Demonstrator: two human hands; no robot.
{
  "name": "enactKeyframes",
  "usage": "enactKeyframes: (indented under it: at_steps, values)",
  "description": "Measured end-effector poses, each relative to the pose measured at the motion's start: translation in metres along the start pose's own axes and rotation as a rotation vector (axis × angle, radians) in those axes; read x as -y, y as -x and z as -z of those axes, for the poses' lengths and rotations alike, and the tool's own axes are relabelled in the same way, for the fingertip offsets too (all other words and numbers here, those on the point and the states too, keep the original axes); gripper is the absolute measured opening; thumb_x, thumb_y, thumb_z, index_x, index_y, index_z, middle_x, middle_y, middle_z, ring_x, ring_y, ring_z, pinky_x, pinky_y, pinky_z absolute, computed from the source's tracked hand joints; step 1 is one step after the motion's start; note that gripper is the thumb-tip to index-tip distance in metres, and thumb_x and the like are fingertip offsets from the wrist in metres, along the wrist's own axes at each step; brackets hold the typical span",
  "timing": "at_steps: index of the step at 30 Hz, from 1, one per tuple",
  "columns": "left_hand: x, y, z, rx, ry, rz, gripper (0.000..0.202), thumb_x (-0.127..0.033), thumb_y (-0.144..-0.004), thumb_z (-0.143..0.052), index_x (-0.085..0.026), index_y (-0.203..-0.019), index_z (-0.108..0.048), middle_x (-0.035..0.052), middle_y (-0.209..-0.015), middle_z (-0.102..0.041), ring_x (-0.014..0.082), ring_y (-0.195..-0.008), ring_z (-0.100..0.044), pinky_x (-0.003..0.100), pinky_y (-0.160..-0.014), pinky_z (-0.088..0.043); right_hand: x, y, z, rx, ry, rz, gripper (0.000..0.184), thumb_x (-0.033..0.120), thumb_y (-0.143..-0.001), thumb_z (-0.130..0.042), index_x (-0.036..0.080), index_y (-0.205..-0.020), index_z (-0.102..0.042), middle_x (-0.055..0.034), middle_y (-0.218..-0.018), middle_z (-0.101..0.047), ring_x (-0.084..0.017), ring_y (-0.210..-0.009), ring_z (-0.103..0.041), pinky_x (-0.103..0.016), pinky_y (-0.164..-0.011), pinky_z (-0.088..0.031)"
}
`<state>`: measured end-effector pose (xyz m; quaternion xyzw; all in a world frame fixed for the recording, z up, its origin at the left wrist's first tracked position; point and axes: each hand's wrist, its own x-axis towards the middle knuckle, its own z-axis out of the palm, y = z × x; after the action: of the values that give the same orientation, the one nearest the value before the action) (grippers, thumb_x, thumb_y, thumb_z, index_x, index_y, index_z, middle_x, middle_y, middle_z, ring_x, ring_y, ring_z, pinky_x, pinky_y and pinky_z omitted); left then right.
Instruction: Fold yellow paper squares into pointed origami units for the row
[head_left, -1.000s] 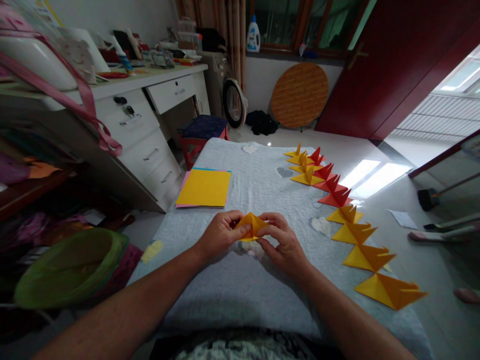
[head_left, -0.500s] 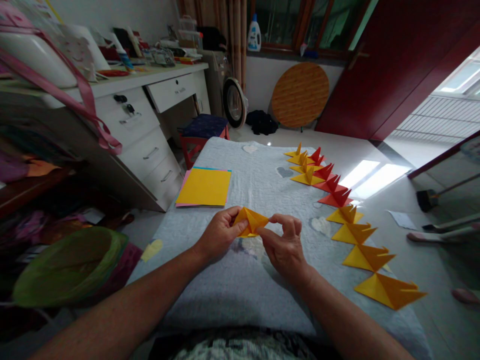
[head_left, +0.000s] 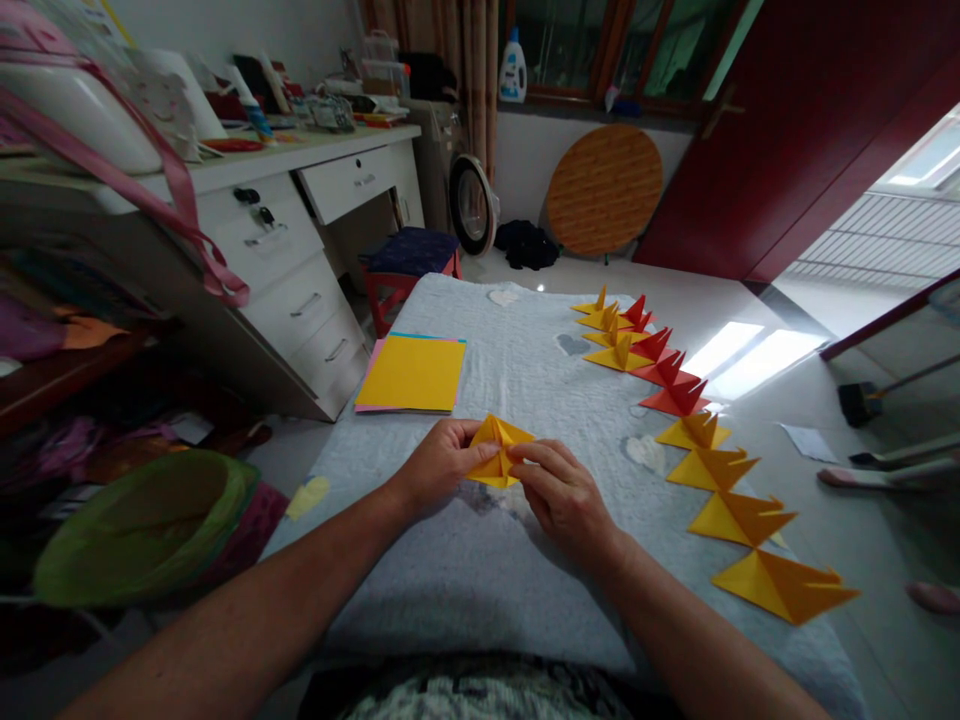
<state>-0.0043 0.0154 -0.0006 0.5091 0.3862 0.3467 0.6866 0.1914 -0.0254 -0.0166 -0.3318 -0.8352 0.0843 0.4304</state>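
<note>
A partly folded yellow paper piece (head_left: pixel 496 448) is held just above the pale blue cloth-covered table (head_left: pixel 525 380). My left hand (head_left: pixel 439 462) pinches its left side, thumb on top. My right hand (head_left: pixel 564 492) is closed on its right edge, fingers bent over the fold. A stack of square paper sheets (head_left: pixel 411 373), yellow on top, lies beyond my left hand.
A row of several finished folded pieces, yellow (head_left: pixel 780 583) near and red (head_left: pixel 679 395) farther, runs along the table's right side. A white desk with drawers (head_left: pixel 300 250) stands at left. A green-lined bin (head_left: pixel 142 525) sits at lower left. A person's feet (head_left: pixel 930 595) show at far right.
My right hand opened slightly and lifted off the paper, then came back down and closed on its right edge. The paper turned a little between my fingers.
</note>
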Motion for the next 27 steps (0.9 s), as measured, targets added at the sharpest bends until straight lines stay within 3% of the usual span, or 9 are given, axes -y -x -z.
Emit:
enactKeyframes:
  at_steps: [12, 27]
  values:
    - [0.0056, -0.0028, 0.0036, -0.009, 0.050, 0.021, 0.037, -0.045, -0.077, -0.074, -0.010, -0.089, -0.071, 0.0044, -0.079, -0.068, 0.0136, -0.065, -0.060, 0.023, -0.059, -0.045, 0.0027, -0.0013, 0.0034, 0.028, -0.001, 0.013, 0.028, 0.004, -0.091, -0.050, 0.024, -0.102, -0.065, -0.0094, -0.131, -0.065, -0.025, -0.116, -0.059, -0.046, -0.092, -0.056]
    - [0.0000, -0.0014, -0.0001, -0.024, 0.112, 0.022, 0.037, -0.044, -0.073, -0.079, -0.012, -0.089, -0.070, 0.0030, -0.079, -0.068, 0.0128, -0.065, -0.060, 0.022, -0.059, -0.046, 0.0027, -0.0001, 0.0028, 0.093, -0.019, 0.018, 0.030, 0.001, -0.090, -0.044, 0.022, -0.103, -0.062, -0.0138, -0.136, -0.060, -0.025, -0.126, -0.055, -0.047, -0.099, -0.053]
